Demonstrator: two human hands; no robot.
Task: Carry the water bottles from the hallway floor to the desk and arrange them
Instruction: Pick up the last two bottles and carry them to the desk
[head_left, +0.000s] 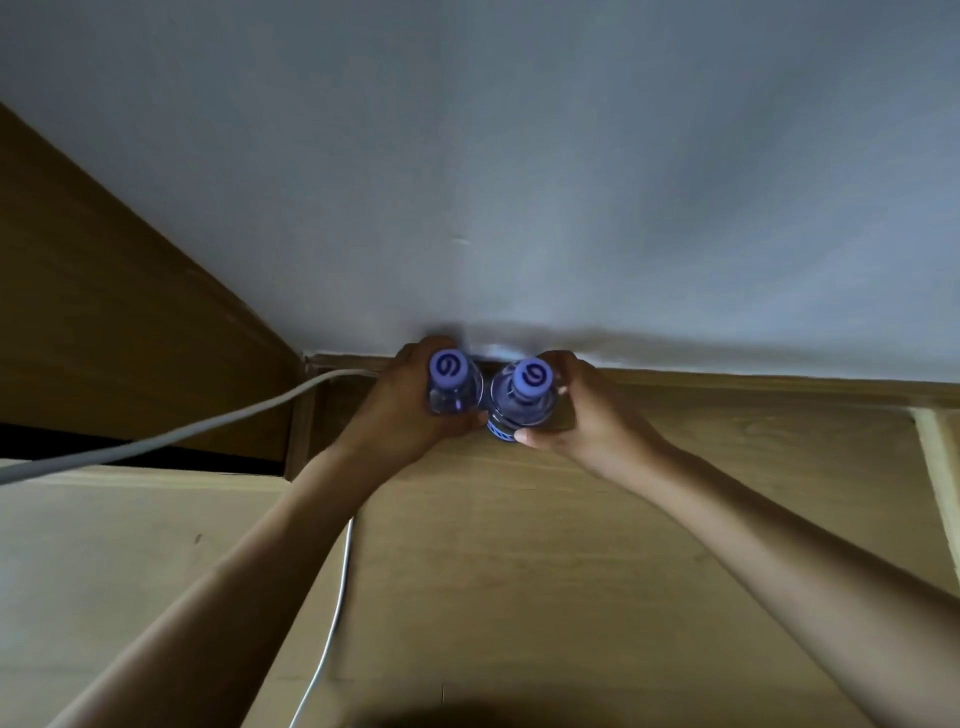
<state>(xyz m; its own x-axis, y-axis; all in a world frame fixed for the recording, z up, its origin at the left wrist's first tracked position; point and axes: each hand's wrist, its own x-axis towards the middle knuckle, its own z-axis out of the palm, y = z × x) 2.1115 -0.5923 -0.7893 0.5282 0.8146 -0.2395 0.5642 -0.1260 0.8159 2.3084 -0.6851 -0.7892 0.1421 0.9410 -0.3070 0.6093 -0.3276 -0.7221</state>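
Item 1. Two bare forearms, nearest the camera, entering from the lower left and lower right corners and converging toward the middle of the view.

Item 2. Left hand (410, 410): fingers and thumb curled round the body of the left water bottle (453, 388), gripping it from its left side.

Item 3. Right hand (576, 410): fingers and thumb wrapped round the right water bottle (523, 402), gripping it from its right side, thumb tip at the blue label.

Item 4. Bottles, pair: clear plastic, blue caps with a printed mark. Both stand upright, long axes pointing nearly straight at the camera, so the caps face the viewer. They sit just beside each other, almost touching, between the two hands, at the far edge of the wooden desk (623, 519) where it meets the pale wall (519, 182). Whether their bases rest on the surface cannot be told; the hands hide them.

Item 5. Judgement: the bottles are at the desk and the arranging step is in hand. Each hand is equally near its own bottle; the bottles lie inward of the palms, so release calls for opening outward, away from the pair.

Item 6. Surroundings: a grey cable (156, 444) runs in from the left toward the wall corner; a thin white cord (332, 623) trails down the desk; a brown wooden panel (104, 322) stands at left.
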